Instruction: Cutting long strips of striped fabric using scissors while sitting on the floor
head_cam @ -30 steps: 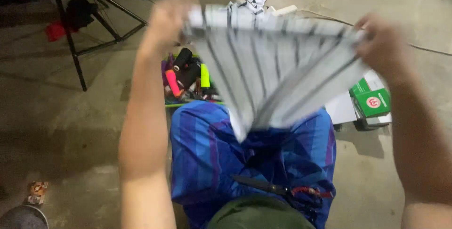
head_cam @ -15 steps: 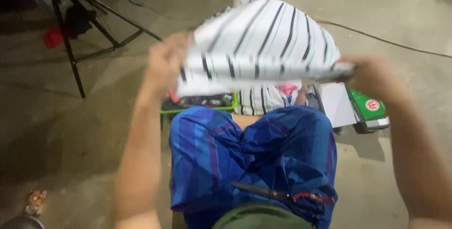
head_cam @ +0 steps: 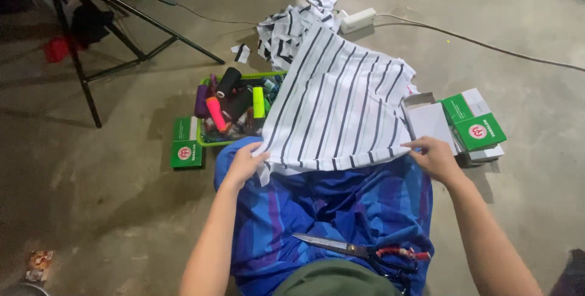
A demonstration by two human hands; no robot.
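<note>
Fabric spread over lap, both hands on near edge.
Floor (head_cam: 122, 211) is bare concrete w/ you seated on it; striped cloth (head_cam: 341, 107), white w/ dark lines, lies across your blue wrap (head_cam: 341, 211) and runs fwd over the green tray (head_cam: 210, 140) rim. Left hand (head_cam: 244, 165) has its fingers closed on the near-left corner; right hand (head_cam: 434, 157) rests flat on the near-right edge, fingers (head_cam: 417, 145) mostly extended, pressing not pinching as far as I can tell. To lay it well, I'd judge: pull both corners apart evenly so stripes run straight, keep edge taut, smooth wrinkles outward from centre. Mind the green boxes (head_cam: 475, 126) just beside right hand, thread spools (head_cam: 234, 98) under far-left edge, and scissors (head_cam: 350, 247) on lap near you, blades away from the cloth.
</note>
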